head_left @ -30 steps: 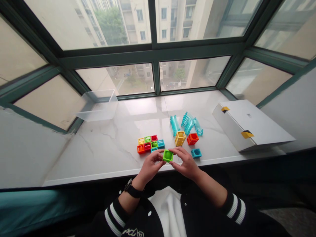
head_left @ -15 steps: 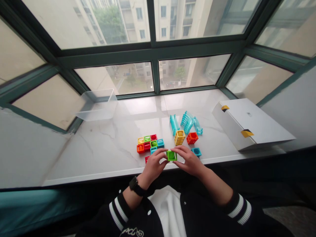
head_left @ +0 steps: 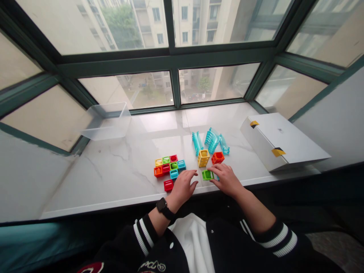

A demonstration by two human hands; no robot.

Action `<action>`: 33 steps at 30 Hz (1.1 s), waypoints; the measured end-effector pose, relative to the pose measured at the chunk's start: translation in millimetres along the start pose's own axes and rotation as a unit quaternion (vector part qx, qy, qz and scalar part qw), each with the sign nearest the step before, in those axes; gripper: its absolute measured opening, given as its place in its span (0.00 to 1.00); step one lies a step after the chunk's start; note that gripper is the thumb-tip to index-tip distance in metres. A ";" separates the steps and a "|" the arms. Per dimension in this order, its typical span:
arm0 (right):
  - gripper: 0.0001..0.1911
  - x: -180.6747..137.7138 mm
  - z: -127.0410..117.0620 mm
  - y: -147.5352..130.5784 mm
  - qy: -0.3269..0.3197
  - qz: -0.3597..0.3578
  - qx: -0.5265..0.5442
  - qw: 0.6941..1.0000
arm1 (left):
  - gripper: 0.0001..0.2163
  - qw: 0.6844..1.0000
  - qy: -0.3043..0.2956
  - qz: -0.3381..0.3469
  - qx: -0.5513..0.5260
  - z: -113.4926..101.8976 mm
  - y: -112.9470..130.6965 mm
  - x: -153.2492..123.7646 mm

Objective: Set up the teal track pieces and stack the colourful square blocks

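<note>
My right hand (head_left: 226,179) rests low on the marble sill (head_left: 119,170), its thumb and forefinger closed on the right side of a green hollow cube (head_left: 207,174) that sits on the stone. Just left of the cube, my left hand (head_left: 183,184) lies with fingers stretched out and holds nothing. A single red cube (head_left: 168,185) lies beside my left hand. Behind it is a joined cluster of coloured cubes (head_left: 167,165). A yellow cube (head_left: 203,158) and an orange cube (head_left: 217,157) stand behind the green one.
Teal ribbed track pieces (head_left: 211,139) lie behind the loose cubes. A white cardboard box (head_left: 280,142) with yellow tape lies at the right. A clear plastic tub (head_left: 108,121) stands at the back left by the window frame. The sill's front edge runs under my wrists.
The green cube was held up between both hands; it has gone forward, to the right and down onto the sill. My left hand let go and spread flat. A red cube has come into sight.
</note>
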State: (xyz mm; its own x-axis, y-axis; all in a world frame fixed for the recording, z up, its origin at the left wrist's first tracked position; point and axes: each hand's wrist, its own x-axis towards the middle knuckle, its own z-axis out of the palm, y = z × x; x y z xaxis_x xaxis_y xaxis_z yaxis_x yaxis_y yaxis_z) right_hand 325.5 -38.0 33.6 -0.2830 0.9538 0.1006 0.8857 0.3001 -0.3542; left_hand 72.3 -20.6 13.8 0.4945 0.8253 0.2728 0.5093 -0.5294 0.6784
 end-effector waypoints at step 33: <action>0.22 21.0 29.9 9.3 -0.044 -0.012 -0.061 0.997 | 0.20 0.990 -0.101 0.028 0.099 15.3 -10.0 -0.9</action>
State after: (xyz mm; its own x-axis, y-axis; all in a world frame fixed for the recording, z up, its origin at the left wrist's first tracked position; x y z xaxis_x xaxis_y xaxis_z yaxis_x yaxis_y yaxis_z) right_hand 316.9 -15.5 4.7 -0.3320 0.9430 0.0233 0.9145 0.3279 -0.2370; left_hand 77.5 -19.0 -3.6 0.6459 0.7484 0.1507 0.5960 -0.6177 0.5130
